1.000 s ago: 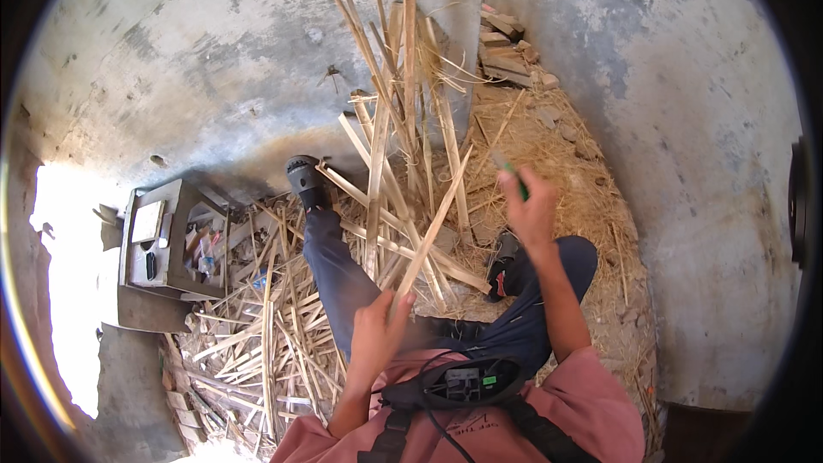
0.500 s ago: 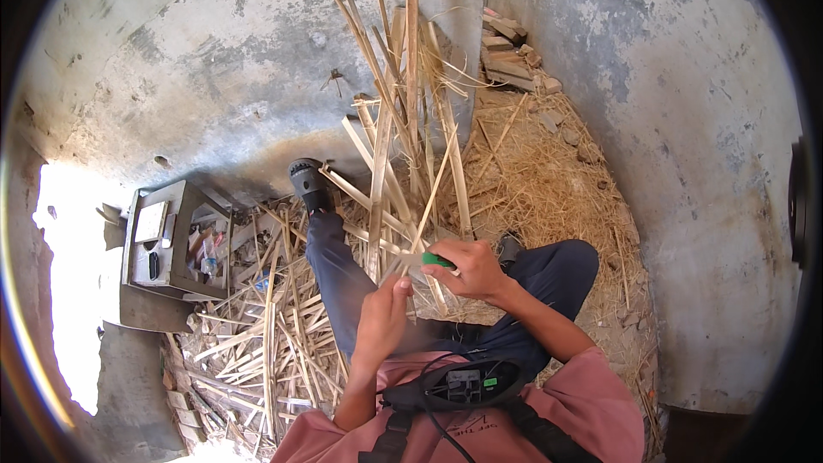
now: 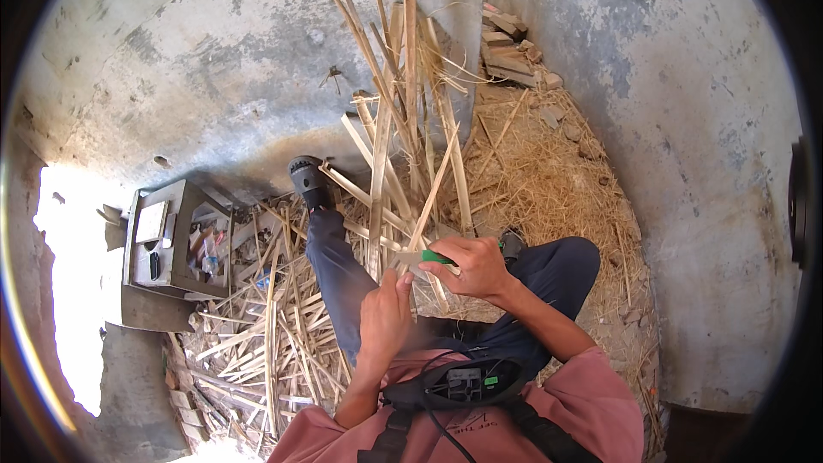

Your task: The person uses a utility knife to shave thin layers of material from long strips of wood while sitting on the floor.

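Note:
My right hand (image 3: pixel 473 267) is closed round the green handle of a knife (image 3: pixel 435 256), its blade pointing left above my left fingertips. My left hand (image 3: pixel 386 315) is closed, thumb up, on a pale bamboo strip (image 3: pixel 435 178) that slants up and to the right from beside the blade. The strip's lower end is hidden by my hands. Both hands are close together over my lap, between my spread legs. Just beyond them, long bamboo strips (image 3: pixel 378 180) stand and lean against the wall.
Split bamboo pieces (image 3: pixel 270 343) litter the floor at left, below a small open cabinet (image 3: pixel 176 240) with things in it. Shavings (image 3: pixel 549 176) cover the floor at right. Wood blocks (image 3: pixel 510 56) are piled in the far corner between the worn walls (image 3: pixel 214 51).
The knife and my right hand have moved slightly to the left, and the blade is nearer my left fingertips. The held bamboo strip has shifted a little.

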`<state>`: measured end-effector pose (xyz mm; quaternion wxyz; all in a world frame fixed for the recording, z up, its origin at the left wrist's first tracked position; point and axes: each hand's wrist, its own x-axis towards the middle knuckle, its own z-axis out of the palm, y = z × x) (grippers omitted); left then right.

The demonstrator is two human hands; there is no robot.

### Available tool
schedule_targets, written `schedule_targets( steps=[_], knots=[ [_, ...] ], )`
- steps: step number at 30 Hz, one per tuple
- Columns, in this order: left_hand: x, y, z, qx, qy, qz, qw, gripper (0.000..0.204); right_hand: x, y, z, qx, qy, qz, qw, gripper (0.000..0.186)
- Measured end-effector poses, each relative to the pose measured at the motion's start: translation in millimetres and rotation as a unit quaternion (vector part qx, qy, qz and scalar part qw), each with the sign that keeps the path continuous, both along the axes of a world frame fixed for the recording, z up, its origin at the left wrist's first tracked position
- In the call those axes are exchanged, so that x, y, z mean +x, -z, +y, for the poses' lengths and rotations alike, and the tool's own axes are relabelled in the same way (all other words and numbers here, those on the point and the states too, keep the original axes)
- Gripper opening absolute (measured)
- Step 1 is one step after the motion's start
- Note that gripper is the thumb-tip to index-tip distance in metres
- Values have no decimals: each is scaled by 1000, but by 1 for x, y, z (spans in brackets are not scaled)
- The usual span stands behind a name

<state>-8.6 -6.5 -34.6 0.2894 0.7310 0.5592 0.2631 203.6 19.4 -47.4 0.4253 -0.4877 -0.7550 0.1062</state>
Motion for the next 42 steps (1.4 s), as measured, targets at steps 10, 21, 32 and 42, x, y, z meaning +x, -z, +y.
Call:
schedule_targets(
  steps=[10,21,32,42],
  knots=[
    [-10,6,-14,-24,-3,36,999,33,41,-6,22,13,185,24,982,38],
    [-17,0,-16,53,-46,-10,997,34,35,-5,16,-33,79,90,992,34],
    [3,-13,-6,-1,-47,-67,997,39,0,17,6,53,-81,27,995,33],
    [4,-14,-8,16,-46,-70,996,41,2,4,5,79,-50,-8,996,31]
  ],
)
